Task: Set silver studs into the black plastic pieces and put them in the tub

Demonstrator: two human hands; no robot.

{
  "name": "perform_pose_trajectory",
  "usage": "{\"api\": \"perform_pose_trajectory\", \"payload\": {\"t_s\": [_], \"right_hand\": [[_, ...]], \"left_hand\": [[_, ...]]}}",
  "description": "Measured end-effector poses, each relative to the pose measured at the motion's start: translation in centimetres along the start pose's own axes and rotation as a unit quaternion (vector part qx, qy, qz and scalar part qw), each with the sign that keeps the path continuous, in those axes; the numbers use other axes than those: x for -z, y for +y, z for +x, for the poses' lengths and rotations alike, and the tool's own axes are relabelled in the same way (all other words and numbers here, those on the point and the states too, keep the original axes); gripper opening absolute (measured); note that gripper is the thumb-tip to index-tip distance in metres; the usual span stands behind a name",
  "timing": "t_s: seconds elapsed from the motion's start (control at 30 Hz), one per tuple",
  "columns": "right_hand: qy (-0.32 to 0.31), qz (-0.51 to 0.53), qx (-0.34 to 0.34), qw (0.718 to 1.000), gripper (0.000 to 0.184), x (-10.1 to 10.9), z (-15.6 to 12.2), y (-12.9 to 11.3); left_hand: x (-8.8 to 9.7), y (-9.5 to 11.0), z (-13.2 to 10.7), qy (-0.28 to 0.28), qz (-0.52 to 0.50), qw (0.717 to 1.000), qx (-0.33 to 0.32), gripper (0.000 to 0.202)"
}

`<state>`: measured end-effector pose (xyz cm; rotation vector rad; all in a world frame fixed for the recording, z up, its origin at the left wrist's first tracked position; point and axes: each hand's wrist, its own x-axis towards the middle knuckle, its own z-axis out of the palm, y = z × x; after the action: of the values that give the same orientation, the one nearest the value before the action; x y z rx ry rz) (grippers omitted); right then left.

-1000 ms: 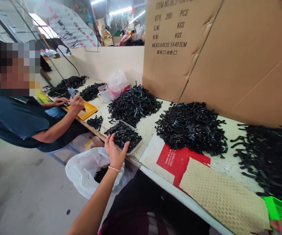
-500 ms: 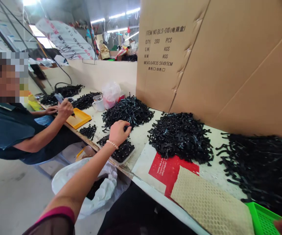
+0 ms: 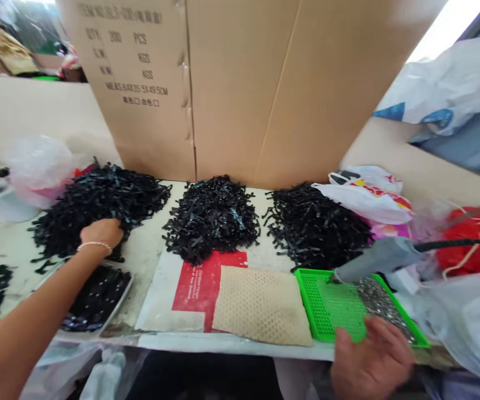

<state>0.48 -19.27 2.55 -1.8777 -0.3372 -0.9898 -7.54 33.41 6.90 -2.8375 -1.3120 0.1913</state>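
Observation:
My left hand (image 3: 100, 232) is at the near edge of a pile of small black strips (image 3: 98, 191). Its fingers curl down out of sight, closed, and what they hold is hidden. Below its wrist stands a shallow white tray (image 3: 117, 305) holding black pieces with shiny dots. My right hand (image 3: 371, 361) hovers, slightly blurred, at the near side of a green plastic basket (image 3: 313, 303). Its thumb and fingers are apart with nothing between them. Small metal pieces (image 3: 384, 305) fill the basket's right part, and a grey corded hand tool (image 3: 375, 261) lies across its far rim.
Two more heaps of black strips (image 3: 213, 216) (image 3: 317, 228) lie along the back, before a tall cardboard sheet (image 3: 240, 94). A beige textured pad (image 3: 263, 305) sits in the middle. A white mug (image 3: 9, 203) stands left; plastic bags (image 3: 465, 316) crowd the right.
The view has swung right, bringing the green basket and grey tool into sight. My left hand has gone from above the white tray to the strip pile; the right hand is now more fully visible.

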Motion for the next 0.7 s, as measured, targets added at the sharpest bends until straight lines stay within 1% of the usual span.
{"api": "perform_pose_trajectory", "payload": {"t_s": [0.03,0.07,0.1,0.17,0.2,0.23,0.3,0.33,0.4,0.43,0.47,0.5,0.53,0.57,0.6,0.63,0.7], "right_hand": [[-0.029,0.001,0.045,0.999,0.042,-0.9,0.4,-0.5],[-0.083,-0.005,0.088,0.993,0.037,-2.1,0.9,-1.0],[-0.153,-0.017,0.128,0.98,0.033,-3.5,1.6,-1.3],[-0.295,-0.058,0.182,0.936,0.029,-6.3,3.2,-1.3],[-0.344,-0.086,0.199,0.914,0.029,-7.6,4.0,-0.9],[-0.38,-0.121,0.208,0.893,0.029,-8.9,4.7,-0.2],[-0.434,-0.203,0.217,0.85,0.032,-11.0,5.9,1.4],[-0.463,-0.242,0.219,0.824,0.033,-11.8,6.3,2.3],[-0.512,-0.302,0.222,0.773,0.037,-13.0,6.9,3.8],[-0.527,-0.319,0.224,0.755,0.04,-13.4,7.1,4.4],[-0.536,-0.328,0.228,0.744,0.041,-13.6,7.3,4.8],[-0.539,-0.329,0.234,0.739,0.042,-13.7,7.5,5.1],[-0.539,-0.321,0.243,0.74,0.041,-13.7,7.7,5.3],[-0.535,-0.303,0.251,0.748,0.04,-13.7,8.0,5.3],[-0.527,-0.275,0.254,0.762,0.039,-13.5,8.3,5.2],[-0.516,-0.235,0.252,0.784,0.038,-13.3,8.5,4.9],[-0.479,-0.12,0.215,0.843,0.037,-12.7,8.5,3.9]], "left_hand": [[-0.1,-0.4,0.1,0.006,-0.012,1.0,-0.006,0.023],[-0.1,-0.8,0.0,0.017,-0.026,0.999,-0.01,0.023],[0.0,-1.2,-0.1,0.032,-0.041,0.999,-0.01,0.023],[0.3,-1.8,-0.7,0.078,-0.085,0.993,-0.014,0.022],[0.6,-2.0,-1.0,0.104,-0.113,0.988,-0.02,0.02],[1.0,-2.1,-1.5,0.129,-0.15,0.98,-0.027,0.018],[1.9,-2.2,-2.7,0.172,-0.244,0.953,-0.038,0.012],[2.4,-2.1,-3.5,0.187,-0.296,0.936,-0.041,0.011],[3.3,-1.6,-5.6,0.198,-0.4,0.894,-0.037,0.013],[3.6,-1.2,-6.7,0.192,-0.45,0.872,-0.034,0.017],[3.8,-0.7,-8.0,0.178,-0.503,0.845,-0.033,0.022],[3.9,0.0,-9.3,0.157,-0.561,0.812,-0.032,0.028],[3.8,0.8,-10.7,0.123,-0.62,0.774,-0.034,0.033],[3.5,1.7,-12.0,0.084,-0.678,0.729,-0.035,0.035],[3.0,2.8,-13.3,0.036,-0.732,0.68,-0.034,0.036],[2.4,3.9,-14.5,-0.018,-0.777,0.629,-0.032,0.035],[0.7,6.5,-16.9,-0.123,-0.834,0.538,-0.013,0.034]]}}
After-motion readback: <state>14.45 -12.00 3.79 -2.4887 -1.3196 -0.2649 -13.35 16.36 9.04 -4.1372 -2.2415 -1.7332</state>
